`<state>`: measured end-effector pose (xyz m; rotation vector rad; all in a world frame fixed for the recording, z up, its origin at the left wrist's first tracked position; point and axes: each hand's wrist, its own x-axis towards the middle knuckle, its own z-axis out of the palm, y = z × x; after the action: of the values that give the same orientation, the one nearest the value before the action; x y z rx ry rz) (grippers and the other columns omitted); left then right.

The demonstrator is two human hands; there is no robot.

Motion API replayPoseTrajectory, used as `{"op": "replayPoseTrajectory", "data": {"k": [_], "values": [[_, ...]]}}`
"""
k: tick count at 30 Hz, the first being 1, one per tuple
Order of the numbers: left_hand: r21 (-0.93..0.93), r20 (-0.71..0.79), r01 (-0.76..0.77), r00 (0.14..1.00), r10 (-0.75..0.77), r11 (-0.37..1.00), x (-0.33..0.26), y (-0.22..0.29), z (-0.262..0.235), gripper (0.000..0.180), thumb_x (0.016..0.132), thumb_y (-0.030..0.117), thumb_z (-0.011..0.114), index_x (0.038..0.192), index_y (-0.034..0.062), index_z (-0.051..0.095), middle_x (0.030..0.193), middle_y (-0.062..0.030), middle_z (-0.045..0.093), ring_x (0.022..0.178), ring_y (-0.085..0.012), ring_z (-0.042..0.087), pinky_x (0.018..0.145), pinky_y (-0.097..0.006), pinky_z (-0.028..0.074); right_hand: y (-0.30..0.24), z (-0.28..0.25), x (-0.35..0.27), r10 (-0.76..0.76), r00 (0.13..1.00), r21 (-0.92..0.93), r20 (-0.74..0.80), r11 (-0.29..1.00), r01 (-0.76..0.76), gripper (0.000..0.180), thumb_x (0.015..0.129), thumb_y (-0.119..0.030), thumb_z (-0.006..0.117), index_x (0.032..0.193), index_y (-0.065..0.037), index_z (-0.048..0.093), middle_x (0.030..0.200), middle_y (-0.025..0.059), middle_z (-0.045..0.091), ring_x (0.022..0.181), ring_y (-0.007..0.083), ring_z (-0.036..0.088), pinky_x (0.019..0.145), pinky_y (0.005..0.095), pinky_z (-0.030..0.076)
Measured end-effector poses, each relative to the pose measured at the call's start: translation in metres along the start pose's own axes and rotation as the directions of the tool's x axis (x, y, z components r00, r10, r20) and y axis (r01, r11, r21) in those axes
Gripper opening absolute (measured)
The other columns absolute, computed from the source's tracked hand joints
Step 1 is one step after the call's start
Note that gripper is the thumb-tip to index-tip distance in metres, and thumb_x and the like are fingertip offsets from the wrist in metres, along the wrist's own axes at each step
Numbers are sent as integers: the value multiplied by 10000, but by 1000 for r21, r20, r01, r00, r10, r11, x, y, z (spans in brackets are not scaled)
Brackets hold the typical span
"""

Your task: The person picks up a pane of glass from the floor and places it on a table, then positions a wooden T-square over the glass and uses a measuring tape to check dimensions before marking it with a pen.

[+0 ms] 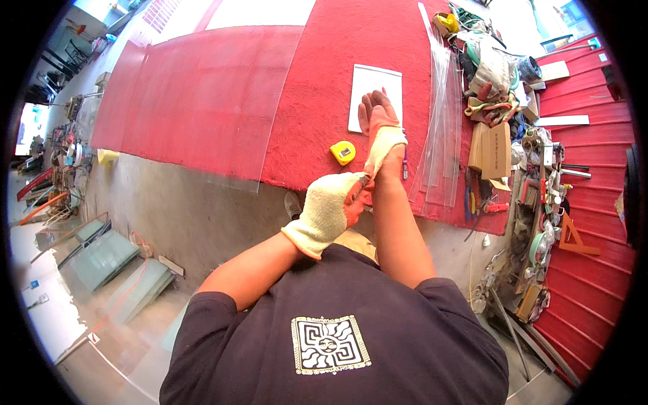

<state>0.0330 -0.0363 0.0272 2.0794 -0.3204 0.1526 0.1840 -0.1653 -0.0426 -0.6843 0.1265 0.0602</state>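
Note:
My left hand (331, 208), in a cream knit work glove with a reddish palm, pinches the cuff of the glove on my right hand. That matching work glove (386, 143) covers my right hand (380, 116), whose darkened fingers are stretched out and hold nothing. Behind the right fingers, a white notepad (374, 77) lies on the red cloth-covered table (324, 88). A yellow tape measure (343, 152) rests left of my right wrist. Just right of that wrist is a slim purple pen (405, 166), partly hidden.
A large clear glass sheet (202, 101) covers the table's left part, its corner jutting past the near edge. Clear strips (442, 121) lie at right, beside a cardboard box (491, 150) and piled tools. Glass panes (101, 253) stand low at left.

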Motion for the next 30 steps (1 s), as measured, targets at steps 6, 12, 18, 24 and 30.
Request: {"op": "replayPoseTrajectory", "data": {"k": [6,12,18,24,30], "values": [[-101,39,40,999,-36,994,7,10,3,284,956,60,799,1240,59,812,950,-165,799,820,-357,770,729,-423,604,-4,-5,2,15,996,28,-93,1000,-12,468,1174,-59,576,1624,35,490,1602,141,542,1479,251,571,1265,379,532],[-2,0,-40,999,40,999,17,10,11,240,974,109,808,1213,78,810,977,-150,806,842,-379,763,734,-438,600,-10,-10,12,-68,989,47,-135,996,75,394,1153,2,555,1542,67,534,1540,158,579,1435,236,593,1249,377,541],[-89,-5,-32,999,32,996,15,11,13,322,973,184,833,1276,87,779,1059,-163,813,954,-385,791,811,-451,620,-18,-11,25,-72,990,-121,-118,991,57,235,1121,14,606,1345,34,673,1312,122,709,1217,193,713,1116,331,633],[-43,50,-43,998,45,998,14,15,9,293,976,124,781,1259,50,767,981,-182,788,923,-387,789,789,-464,616,-18,-6,30,151,987,85,-51,986,-146,418,1170,-244,622,1532,-42,574,1458,154,652,1362,230,644,1251,463,526],[50,22,-47,999,46,998,4,16,4,339,1002,132,775,1334,77,733,934,-166,755,863,-392,764,727,-471,587,-6,-4,39,123,992,-142,40,983,-116,315,1154,-100,622,1442,26,632,1366,116,706,1198,182,707,1104,325,595]]}}
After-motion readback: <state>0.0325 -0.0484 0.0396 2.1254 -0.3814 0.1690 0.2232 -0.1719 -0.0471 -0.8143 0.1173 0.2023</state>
